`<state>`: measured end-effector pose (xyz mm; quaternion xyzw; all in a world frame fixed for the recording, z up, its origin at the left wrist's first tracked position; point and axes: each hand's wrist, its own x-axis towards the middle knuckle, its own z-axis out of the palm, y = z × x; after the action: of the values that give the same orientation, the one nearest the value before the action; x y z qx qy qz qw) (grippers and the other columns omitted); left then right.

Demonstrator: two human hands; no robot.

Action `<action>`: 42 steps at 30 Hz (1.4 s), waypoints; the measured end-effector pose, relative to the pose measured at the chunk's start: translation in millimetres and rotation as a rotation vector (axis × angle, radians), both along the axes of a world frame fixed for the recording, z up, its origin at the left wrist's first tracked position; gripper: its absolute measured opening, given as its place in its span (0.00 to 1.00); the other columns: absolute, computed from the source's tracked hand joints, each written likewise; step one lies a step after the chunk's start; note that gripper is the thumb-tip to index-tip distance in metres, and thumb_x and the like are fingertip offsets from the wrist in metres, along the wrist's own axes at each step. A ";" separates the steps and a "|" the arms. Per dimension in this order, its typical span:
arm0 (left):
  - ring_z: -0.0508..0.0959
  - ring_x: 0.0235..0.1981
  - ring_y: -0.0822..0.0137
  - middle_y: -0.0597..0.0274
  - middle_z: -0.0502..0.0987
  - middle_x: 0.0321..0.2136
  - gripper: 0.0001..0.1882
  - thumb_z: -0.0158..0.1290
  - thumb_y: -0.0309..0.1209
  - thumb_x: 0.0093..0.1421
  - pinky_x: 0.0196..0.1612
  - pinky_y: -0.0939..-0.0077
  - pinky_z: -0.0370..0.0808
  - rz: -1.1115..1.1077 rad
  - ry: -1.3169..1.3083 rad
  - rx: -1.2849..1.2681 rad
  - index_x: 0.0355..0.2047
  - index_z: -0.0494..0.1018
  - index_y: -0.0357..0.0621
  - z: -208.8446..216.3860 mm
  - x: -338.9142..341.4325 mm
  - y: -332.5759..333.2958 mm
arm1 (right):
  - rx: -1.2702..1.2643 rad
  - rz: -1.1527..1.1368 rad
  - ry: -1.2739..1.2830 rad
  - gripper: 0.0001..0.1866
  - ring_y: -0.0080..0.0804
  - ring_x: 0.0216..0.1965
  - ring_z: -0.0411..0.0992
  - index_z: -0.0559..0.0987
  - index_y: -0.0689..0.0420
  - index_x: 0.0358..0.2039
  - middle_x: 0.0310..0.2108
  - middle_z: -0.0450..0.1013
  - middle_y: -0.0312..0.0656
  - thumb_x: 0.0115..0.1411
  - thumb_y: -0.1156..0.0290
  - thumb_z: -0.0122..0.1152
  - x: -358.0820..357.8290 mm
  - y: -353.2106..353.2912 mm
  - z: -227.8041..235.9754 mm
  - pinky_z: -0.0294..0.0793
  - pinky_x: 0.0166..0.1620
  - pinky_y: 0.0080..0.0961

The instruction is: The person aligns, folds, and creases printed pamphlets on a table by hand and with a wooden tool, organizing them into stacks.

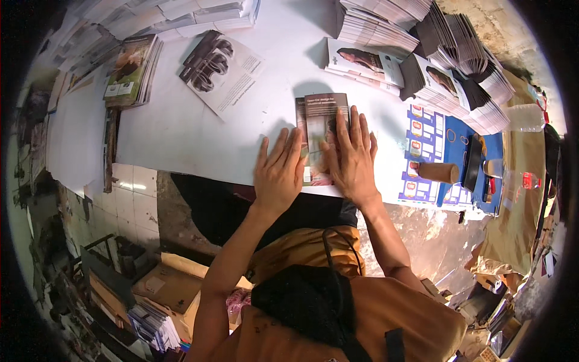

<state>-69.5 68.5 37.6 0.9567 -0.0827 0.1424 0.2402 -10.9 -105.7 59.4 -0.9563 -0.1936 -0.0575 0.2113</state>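
Note:
A folded leaflet (319,114), with a dark top band and a coloured picture below, lies upright on the white table (169,136) near its front edge. Another folded leaf peeks out along its left side. My right hand (354,161) rests flat over the right part of the leaflet, fingers stretched toward its top. My left hand (277,172) lies with fingers extended beside the lower left edge, the thumb side close to the leaflet or touching it. Neither hand grips anything. Part of the leaflet's picture is hidden under the right hand.
An open printed sheet (220,75) lies at the upper left, beside a small stack of green-covered leaflets (131,69). Stacks of folded leaflets (377,63) crowd the far right. A brown cylinder (438,172) sits on the right. Below left stands a cardboard box (166,286).

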 end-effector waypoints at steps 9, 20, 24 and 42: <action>0.67 0.65 0.53 0.47 0.70 0.61 0.26 0.44 0.32 0.68 0.69 0.45 0.53 0.014 0.017 -0.003 0.64 0.63 0.33 -0.3 -0.1 0.8 | -0.057 -0.016 -0.016 0.34 0.55 0.72 0.46 0.56 0.52 0.71 0.72 0.46 0.54 0.68 0.56 0.52 -1.8 14.3 -10.3 0.45 0.68 0.56; 0.68 0.64 0.53 0.48 0.73 0.58 0.25 0.46 0.30 0.67 0.69 0.45 0.54 0.015 -0.007 -0.007 0.63 0.64 0.33 -1.0 0.9 0.5 | -0.090 -0.034 -0.044 0.36 0.53 0.72 0.46 0.58 0.51 0.71 0.73 0.46 0.52 0.66 0.52 0.52 -3.1 19.0 -16.0 0.45 0.68 0.60; 0.69 0.64 0.53 0.47 0.72 0.58 0.25 0.48 0.30 0.67 0.68 0.46 0.54 0.023 -0.005 -0.052 0.63 0.64 0.35 -0.3 1.3 1.0 | -0.079 -0.026 -0.058 0.36 0.54 0.72 0.47 0.58 0.51 0.71 0.73 0.46 0.53 0.66 0.52 0.53 -3.1 19.1 -15.6 0.45 0.67 0.60; 0.67 0.64 0.55 0.55 0.72 0.60 0.24 0.51 0.31 0.65 0.67 0.48 0.56 0.002 0.001 -0.089 0.61 0.68 0.40 -3.2 1.7 5.4 | -0.098 -0.035 -0.047 0.35 0.51 0.72 0.48 0.59 0.51 0.70 0.73 0.47 0.51 0.67 0.51 0.51 -2.7 17.9 -16.0 0.44 0.68 0.57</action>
<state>-67.7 73.9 34.4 0.9452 -0.0753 0.1459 0.2821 -13.6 -87.8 43.4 -0.9671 -0.1844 -0.0742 0.1588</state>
